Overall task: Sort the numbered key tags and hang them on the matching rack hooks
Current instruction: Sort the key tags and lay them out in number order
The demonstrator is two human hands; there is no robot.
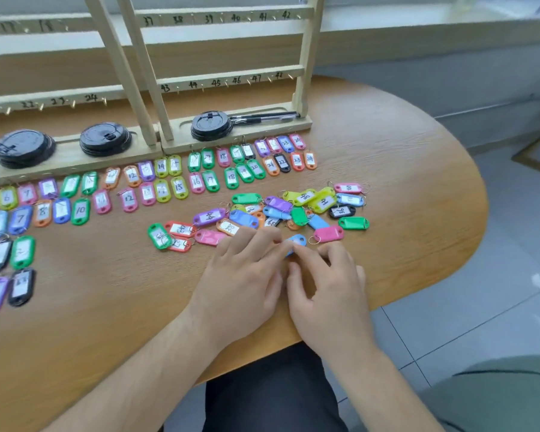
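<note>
A light blue key tag [296,241] lies just in front of the loose pile of coloured tags [281,210]. My left hand [243,275] and my right hand [325,285] meet at it, fingertips pinching it from both sides; most of it is hidden. Sorted tags numbered up to 24 lie in paired rows [169,179] along the base of the wooden racks. The right rack [231,79] has hooks marked 37 to 48, the left rack [53,102] shows 21 to 24. All visible hooks are bare.
Three stacks of black lids [211,126] sit on the rack bases, with black pens [268,116] beside the right one. More tags lie at the far left [10,260]. The wooden table's rounded edge [449,244] drops off to a tiled floor on the right.
</note>
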